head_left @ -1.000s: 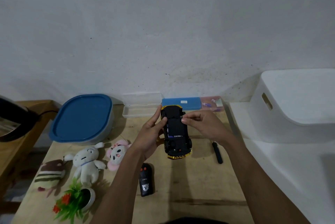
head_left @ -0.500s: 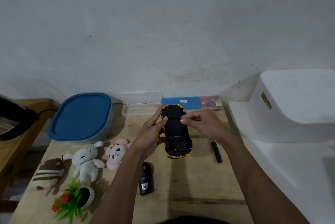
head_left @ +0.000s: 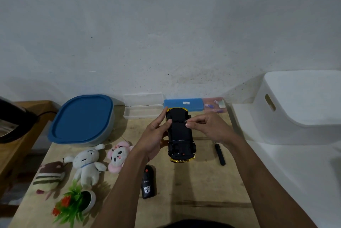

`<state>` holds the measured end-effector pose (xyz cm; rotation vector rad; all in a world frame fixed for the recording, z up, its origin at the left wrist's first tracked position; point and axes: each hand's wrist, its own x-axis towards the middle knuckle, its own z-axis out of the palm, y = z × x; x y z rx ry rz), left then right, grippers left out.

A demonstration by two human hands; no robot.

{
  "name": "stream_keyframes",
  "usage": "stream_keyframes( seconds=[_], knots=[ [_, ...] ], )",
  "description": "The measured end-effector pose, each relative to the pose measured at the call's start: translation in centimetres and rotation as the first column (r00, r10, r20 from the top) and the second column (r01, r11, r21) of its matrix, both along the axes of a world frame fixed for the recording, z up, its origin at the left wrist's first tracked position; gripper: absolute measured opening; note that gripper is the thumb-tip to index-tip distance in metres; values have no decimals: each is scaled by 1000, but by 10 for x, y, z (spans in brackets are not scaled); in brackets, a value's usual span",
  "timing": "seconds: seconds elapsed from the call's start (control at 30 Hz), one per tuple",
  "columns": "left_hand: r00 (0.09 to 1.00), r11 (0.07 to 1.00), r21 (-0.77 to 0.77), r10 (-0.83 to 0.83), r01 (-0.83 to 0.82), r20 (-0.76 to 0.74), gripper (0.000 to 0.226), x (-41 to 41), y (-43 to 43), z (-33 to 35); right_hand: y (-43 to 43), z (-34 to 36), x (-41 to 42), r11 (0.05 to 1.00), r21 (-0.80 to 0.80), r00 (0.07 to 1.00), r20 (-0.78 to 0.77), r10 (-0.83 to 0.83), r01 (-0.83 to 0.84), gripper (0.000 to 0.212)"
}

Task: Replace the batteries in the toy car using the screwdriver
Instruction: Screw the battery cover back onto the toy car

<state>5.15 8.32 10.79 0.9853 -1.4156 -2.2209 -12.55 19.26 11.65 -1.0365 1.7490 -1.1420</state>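
Observation:
The toy car (head_left: 180, 135) is upside down, black underside up with gold trim at both ends, held above the wooden table (head_left: 193, 190). My left hand (head_left: 156, 135) grips its left side, thumb on the underside. My right hand (head_left: 208, 128) has its fingertips pinched at the right edge of the underside, near the battery cover; whether anything small is between them I cannot tell. The black screwdriver (head_left: 219, 155) lies on the table to the right of the car, partly hidden under my right wrist.
A black remote (head_left: 147, 181) lies near the front. Plush toys (head_left: 86, 165) and a small plant (head_left: 73, 203) fill the left. A blue-lidded container (head_left: 83, 119), clear case (head_left: 143, 106), blue case (head_left: 183, 104) and pink box (head_left: 215, 105) line the back. A white bin (head_left: 299, 106) stands right.
The blue strip seen on the car's underside a second ago is now covered by black. My right fingertips stay pinched at the cover's edge. Both hands hardly moved.

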Motion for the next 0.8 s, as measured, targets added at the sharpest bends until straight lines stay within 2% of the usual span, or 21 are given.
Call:
stream_keyframes(
  seconds=[0.2, 0.37, 0.8],
  knots=[
    [1000, 999, -31, -25, 26, 15, 52, -1, -1, 0, 0, 1, 0, 1000, 1, 1000, -7, 3, -3, 14],
    [999, 997, -54, -44, 45, 23, 53, -1, -1, 0, 1, -3, -2, 999, 40, 997, -75, -3, 6, 21],
    [997, 995, -67, -70, 72, 26, 51, -2, -3, 2, 5, 0, 1, 999, 4, 999, 9, -44, 44, 22]
  ],
)
